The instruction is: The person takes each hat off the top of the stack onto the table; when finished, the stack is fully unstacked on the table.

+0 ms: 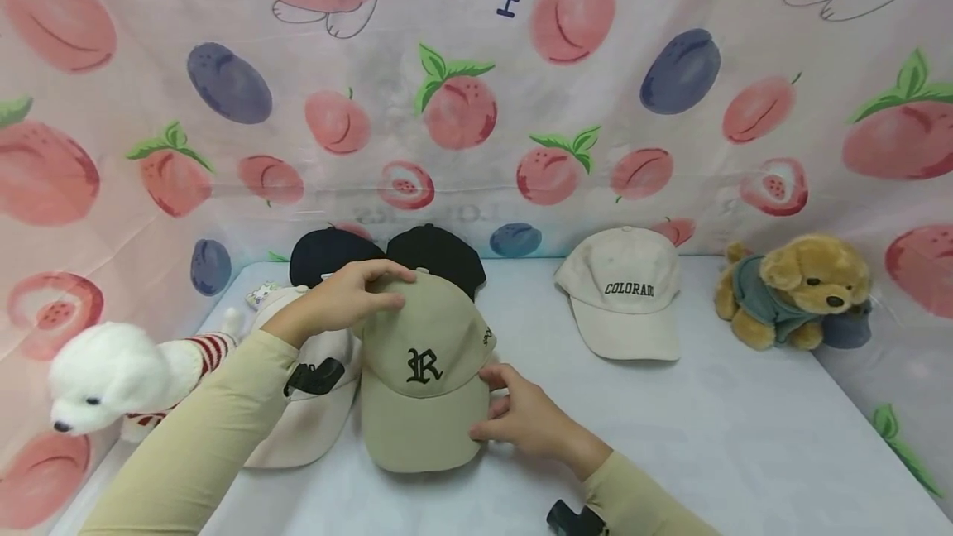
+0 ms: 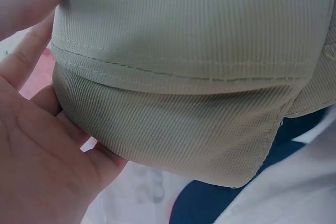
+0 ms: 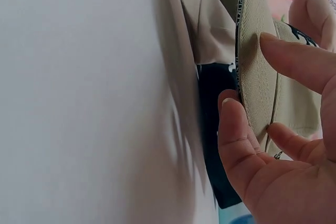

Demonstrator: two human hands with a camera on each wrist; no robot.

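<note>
An olive-beige baseball cap with a black "R" on its front faces me, brim down. My left hand holds its crown near the top left, thumb on one side and fingers on the other. Close up in the left wrist view, the cap shows stitched seams beside the left palm. At the right edge of the brim, my right hand pinches the cap. In the right wrist view the brim stands between thumb and fingers, held off the white surface.
Left of it, partly behind my forearm, lies a pale cap. A navy cap and a black cap sit at the back. A cream "COLORADO" cap stands right, near a brown plush dog. A white plush dog is far left.
</note>
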